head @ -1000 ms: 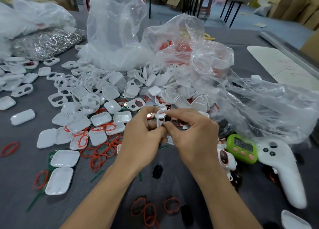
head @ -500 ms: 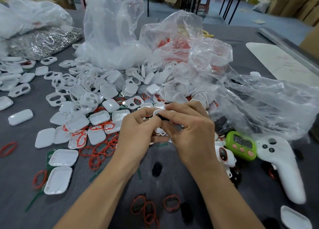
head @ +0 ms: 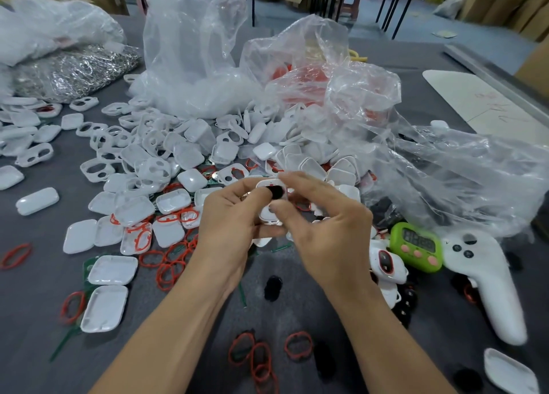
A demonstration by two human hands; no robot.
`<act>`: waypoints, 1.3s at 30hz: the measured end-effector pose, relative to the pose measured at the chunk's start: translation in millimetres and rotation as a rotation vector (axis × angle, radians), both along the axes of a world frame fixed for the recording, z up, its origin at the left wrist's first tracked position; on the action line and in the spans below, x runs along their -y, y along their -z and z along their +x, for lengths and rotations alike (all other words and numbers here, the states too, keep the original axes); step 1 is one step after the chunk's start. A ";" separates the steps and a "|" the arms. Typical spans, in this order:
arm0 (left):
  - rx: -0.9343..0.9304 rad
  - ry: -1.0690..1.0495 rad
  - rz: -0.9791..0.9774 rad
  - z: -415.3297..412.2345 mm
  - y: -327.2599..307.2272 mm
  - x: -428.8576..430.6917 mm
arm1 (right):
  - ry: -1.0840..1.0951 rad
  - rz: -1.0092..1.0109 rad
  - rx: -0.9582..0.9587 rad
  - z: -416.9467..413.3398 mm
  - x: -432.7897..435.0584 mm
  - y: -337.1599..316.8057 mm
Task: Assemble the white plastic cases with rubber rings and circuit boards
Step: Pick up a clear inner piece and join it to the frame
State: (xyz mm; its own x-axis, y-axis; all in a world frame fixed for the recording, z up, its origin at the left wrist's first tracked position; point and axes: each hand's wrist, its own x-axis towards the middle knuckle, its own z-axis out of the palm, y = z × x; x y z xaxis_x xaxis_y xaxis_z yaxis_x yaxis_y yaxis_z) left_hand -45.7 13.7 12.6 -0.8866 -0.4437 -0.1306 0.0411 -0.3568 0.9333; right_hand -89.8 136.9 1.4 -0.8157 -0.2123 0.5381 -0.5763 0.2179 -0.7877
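Two bare hands meet over the middle of a grey table. Between them is a small white case with a black oval part in its face. The left hand curls round it from the left. The right hand pinches it with thumb and forefinger, its other fingers loosely spread.

Just behind the hands lies a wide heap of white shells, some solid, some with cut-out holes. Three crumpled clear bags rise behind the heap and spill to the right; the nearest bag covers part of the heap. A further bag of silver metal rings sits far left.

Red rings lie loose left of the left wrist, and more rings lie between the forearms. Two open white lids sit near left, and a closed case lies apart. A black oval part lies under the hands. To the right are a green timer and a white controller, side by side.

Beyond the table are cardboard boxes, black table legs and a blue-grey floor.
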 end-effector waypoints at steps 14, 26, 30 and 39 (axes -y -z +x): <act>-0.075 0.139 -0.313 0.5 13.5 -1.8 | -0.057 -0.145 0.405 -10.3 -2.7 -2.8; 0.069 0.134 -0.102 -3.9 19.0 0.9 | -0.142 -0.177 0.480 -19.5 -7.6 -3.1; 0.071 0.090 -0.143 -3.7 18.3 -2.8 | -0.121 -0.170 0.485 -18.7 -4.1 -3.0; -0.004 -0.012 -0.507 1.3 14.9 -1.6 | -0.063 -0.202 0.606 -19.1 -3.8 -3.7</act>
State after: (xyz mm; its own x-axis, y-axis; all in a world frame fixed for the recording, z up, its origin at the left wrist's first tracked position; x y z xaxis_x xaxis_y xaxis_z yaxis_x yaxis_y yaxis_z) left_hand -44.4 15.2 -2.3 -0.8811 -0.4606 0.1072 0.0461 0.1418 0.9888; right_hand -108.9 140.7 5.0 -0.9769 -0.2126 0.0198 -0.0228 0.0117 -0.9997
